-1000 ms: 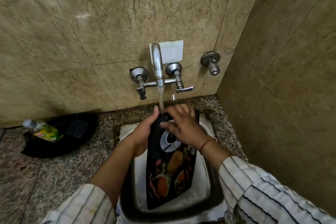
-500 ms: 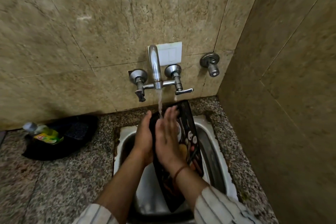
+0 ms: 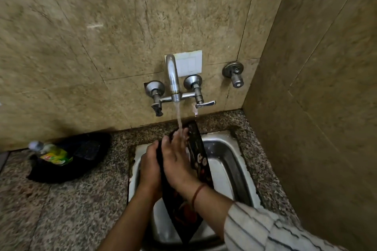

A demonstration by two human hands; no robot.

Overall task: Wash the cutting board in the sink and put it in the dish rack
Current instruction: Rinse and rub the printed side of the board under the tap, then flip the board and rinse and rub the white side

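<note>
The left hand [image 3: 150, 166] holds the cutting board [image 3: 199, 154] from its left side, curled onto the dark face. The right hand [image 3: 176, 161] lies flat on the opposite face, its fingers [image 3: 182, 135] straight and pressed to the board, not wrapped round it – a red thread [image 3: 197, 191] circles that wrist, and a striped sleeve [image 3: 265, 230] covers the forearm. The board stands on edge between the two palms, tilted, its far end raised towards the wall and its near end low inside the steel sink [image 3: 226, 161]. A printed pattern shows on the strip of board right of the right hand.

Water [image 3: 179, 117] runs from the tap [image 3: 173, 79] onto the right fingertips and the board's far end. A white switch plate [image 3: 190, 63] sits on the tiled wall behind the spout, and a separate valve [image 3: 234, 74] is mounted further right. The sink is set into a speckled stone counter [image 3: 71, 199] – on its far left, against the wall, a green-labelled bottle [image 3: 55, 156] lies on a black cloth or bag [image 3: 87, 159]
</note>
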